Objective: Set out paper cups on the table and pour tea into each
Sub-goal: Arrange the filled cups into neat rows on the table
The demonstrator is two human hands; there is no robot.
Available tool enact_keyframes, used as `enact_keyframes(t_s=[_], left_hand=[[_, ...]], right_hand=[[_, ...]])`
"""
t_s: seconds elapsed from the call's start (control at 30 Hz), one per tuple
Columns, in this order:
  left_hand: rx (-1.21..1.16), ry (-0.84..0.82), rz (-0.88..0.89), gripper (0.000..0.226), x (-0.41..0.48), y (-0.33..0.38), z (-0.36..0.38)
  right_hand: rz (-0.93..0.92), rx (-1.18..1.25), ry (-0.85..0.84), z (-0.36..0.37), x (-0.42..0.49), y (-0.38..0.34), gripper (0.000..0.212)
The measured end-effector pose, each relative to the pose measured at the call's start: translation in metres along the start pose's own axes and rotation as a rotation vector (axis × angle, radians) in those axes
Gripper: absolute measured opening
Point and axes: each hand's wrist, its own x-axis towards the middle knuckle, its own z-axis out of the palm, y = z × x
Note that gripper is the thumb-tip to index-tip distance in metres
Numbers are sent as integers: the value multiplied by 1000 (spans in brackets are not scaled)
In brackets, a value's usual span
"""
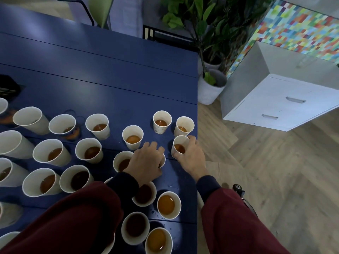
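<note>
Right hand (191,155) — fingers clamped round cup (179,143); cup upright, long axis vertical, mouth up. Left hand (145,160) — fingers curled over second cup (162,162), mostly hidden.

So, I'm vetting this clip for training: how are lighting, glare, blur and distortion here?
Head view throughout: dim, bluish light, tea in the nearest paper cups looks almost black; soft glare patches on the blue table; wide-angle bending tilts the cabinet; left hand and right hand slightly soft.
</note>
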Motion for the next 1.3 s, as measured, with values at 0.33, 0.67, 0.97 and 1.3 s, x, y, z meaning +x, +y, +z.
enact_keyframes(t_s=[0.33, 0.67, 0.97, 1.3], left_hand=[[64, 24, -33, 53, 51, -8, -9], [-28, 68, -60, 52, 59, -12, 0], [-58, 169, -16, 63, 36, -7, -7], [-368, 225, -43, 35, -85, 11, 25]], right_hand=[[79, 166, -22, -2, -23, 26, 100], [162, 179, -31, 13, -52, 50, 101], [155, 384, -91, 11, -89, 50, 85], [171, 490, -193, 18, -160, 40, 79]])
